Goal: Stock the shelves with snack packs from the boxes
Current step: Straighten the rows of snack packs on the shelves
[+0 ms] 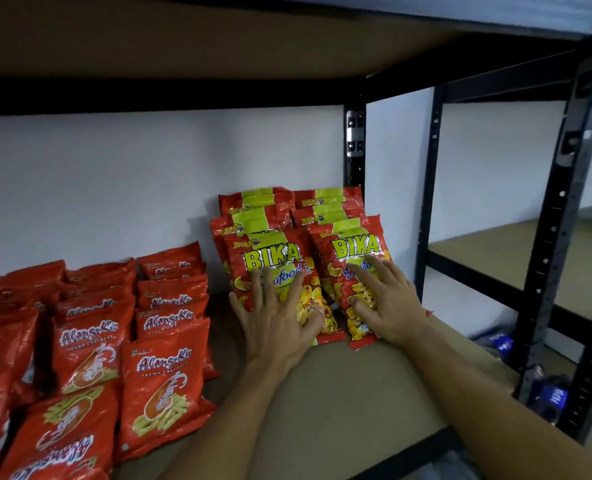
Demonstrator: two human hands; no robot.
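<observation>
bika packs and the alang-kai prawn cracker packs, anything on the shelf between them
Nothing: in the head view a bare strip of brown shelf board separates the red-and-yellow Bika snack packs from the red prawn cracker packs.

glossy plastic snack packs [277, 271]; matt brown shelf board [339, 393]; black metal frame [557, 237]

White wall [114, 188] fills centre-left. Black metal rack upright [557, 237] at right — brown board underside [183, 39] spans the top. Second rack's bare brown shelf [516, 254] right of centre, dim light.
</observation>
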